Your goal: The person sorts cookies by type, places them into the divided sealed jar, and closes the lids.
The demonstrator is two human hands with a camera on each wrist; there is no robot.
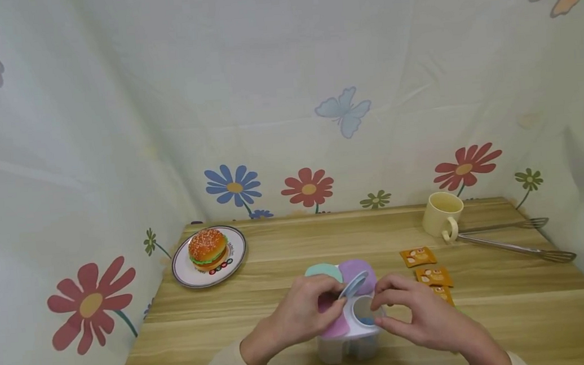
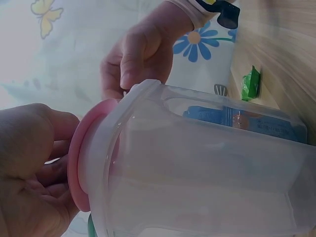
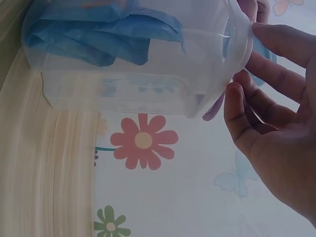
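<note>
Pinching a pale blue lid (image 1: pixel 355 284) between thumb and fingers, the left hand (image 1: pixel 308 306) held it raised and tilted beside a round opening (image 1: pixel 360 308) in the top of a translucent container (image 1: pixel 330 352). The right hand (image 1: pixel 420 312) had its thumb and fingertips apart, the tips touching the rim around that opening. The container stood upright on the near part of a wooden table (image 1: pixel 281 240), with mint green (image 1: pixel 322 271), purple (image 1: pixel 358 275) and pink (image 1: pixel 335 327) lids also on its top. Blue packets (image 3: pixel 98 44) lay inside (they showed through the wall in both wrist views).

Three orange sachets (image 1: pixel 433 277) lay in a row near the right hand, and a small green packet (image 2: pixel 251 84) lay near the container. At the far right stood a yellow mug (image 1: pixel 439 217), just beside two long metal utensils (image 1: pixel 510 246); at the far left, a burger (image 1: pixel 208 247) sat on a white plate (image 1: pixel 185 275).
</note>
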